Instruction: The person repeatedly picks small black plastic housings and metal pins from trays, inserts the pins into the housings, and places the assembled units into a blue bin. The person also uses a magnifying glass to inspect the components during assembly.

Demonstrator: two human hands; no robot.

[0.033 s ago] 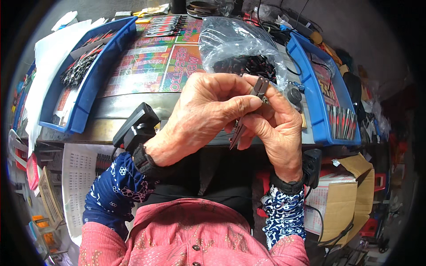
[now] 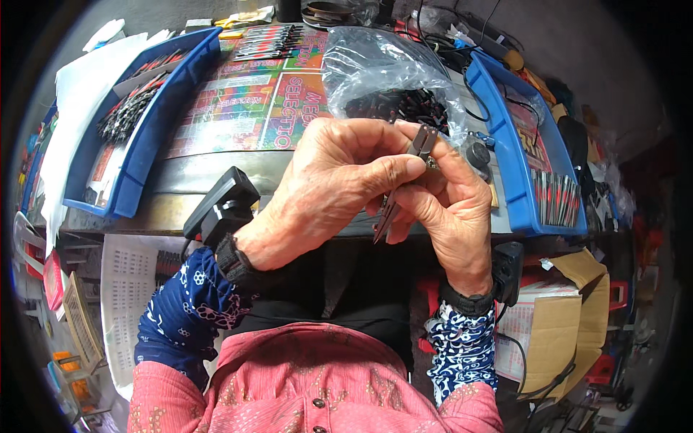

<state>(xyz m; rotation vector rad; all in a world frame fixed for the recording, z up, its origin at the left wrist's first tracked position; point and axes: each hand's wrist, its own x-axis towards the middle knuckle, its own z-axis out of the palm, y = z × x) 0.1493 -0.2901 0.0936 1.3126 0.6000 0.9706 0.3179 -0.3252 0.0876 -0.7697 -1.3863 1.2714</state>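
Both hands meet over the table's front edge around a slim dark metal tool (image 2: pixel 388 218). It slants, with a slotted end at the upper right and a narrow end at the lower left. My left hand (image 2: pixel 339 169) pinches it between thumb and bent forefinger near the upper end. The thumb and fingers of my right hand (image 2: pixel 451 209) close on it lower down. A small shiny piece (image 2: pixel 432 163) shows beside the left thumb tip. Fingers cover the tool's middle, so its exact kind is unclear. Behind the hands, a clear plastic bag (image 2: pixel 375 61) holds many small black pieces (image 2: pixel 411 107).
At left stands a blue tray (image 2: pixel 130 177) of slim black, red and silver items. Another blue tray (image 2: pixel 518 180) with similar items is at right. A row of slim items (image 2: pixel 268 42) lies on the printed sheet (image 2: pixel 238 108). A cardboard box (image 2: pixel 556 325) sits below, at right.
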